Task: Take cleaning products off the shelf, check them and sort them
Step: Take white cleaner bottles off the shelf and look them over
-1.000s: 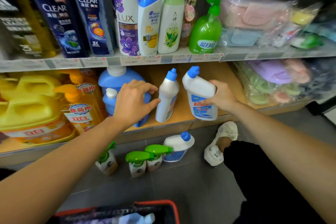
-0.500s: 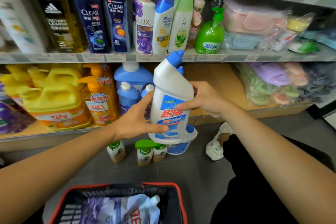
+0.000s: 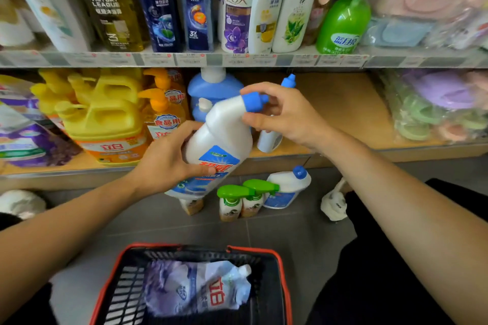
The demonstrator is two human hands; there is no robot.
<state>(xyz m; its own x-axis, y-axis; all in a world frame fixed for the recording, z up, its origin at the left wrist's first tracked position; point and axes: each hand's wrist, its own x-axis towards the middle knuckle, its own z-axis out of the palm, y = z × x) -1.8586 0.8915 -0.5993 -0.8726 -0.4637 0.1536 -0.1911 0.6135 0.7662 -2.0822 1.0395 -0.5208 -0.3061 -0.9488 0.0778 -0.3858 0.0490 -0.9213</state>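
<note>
Down at the bottom, the red-rimmed shopping basket [image 3: 250,249] sits on the floor with one crumpled refill pouch [image 3: 200,287] in it, so the sorting looks barely begun. Up a level, here's the action: the toilet cleaner bottle [image 3: 221,137] is off the shelf and held in the air, tilted with its blue cap [image 3: 253,100] pointing up and right. The left hand [image 3: 166,161] grips the body, thumb laid across the label, while the right hand [image 3: 285,116] curls finger and thumb around the cap and neck; that reads as the checking step. Just beyond, on the tiles, green-trigger spray bottles [image 3: 232,202] and a second toilet cleaner [image 3: 286,187] stand together, apparently a sorted group. Further back on the lower shelf [image 3: 343,113], a similar bottle [image 3: 269,140] waits behind the right hand beside yellow detergent jugs [image 3: 105,119]. Plenty left to pull, check and place.
</note>
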